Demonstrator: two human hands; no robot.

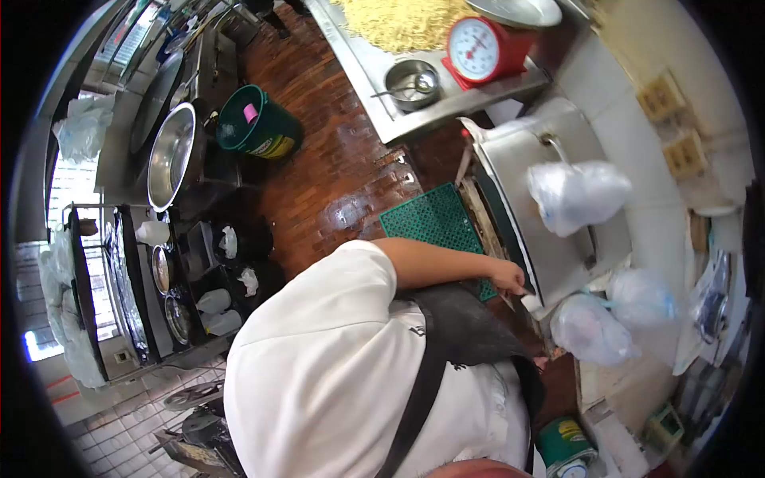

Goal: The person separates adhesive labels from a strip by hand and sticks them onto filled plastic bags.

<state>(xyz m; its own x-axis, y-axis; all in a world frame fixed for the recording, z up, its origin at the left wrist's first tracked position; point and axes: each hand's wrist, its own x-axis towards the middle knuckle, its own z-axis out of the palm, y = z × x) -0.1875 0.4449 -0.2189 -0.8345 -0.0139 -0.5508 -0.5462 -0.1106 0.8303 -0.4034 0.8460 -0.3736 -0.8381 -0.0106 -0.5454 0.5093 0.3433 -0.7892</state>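
My left hand (508, 278) reaches out from a white short sleeve to the near edge of a steel chest (522, 163). Its fingers are curled at the rim of the chest's lid, beside a dark strip along the edge. Clear plastic bags (575, 197) sit on the steel top, and more filled bags (594, 328) lie at its lower end. Only a small bit of my right hand (542, 363) shows past the black apron (470, 323); its fingers are hidden.
A green mat (438, 221) lies on the wet brown floor. On a steel table (382, 119) are shredded pale food (402, 22), a red scale (486, 49) and a metal bowl (412, 84). A green bucket (259, 123) stands near a large steel basin (172, 156).
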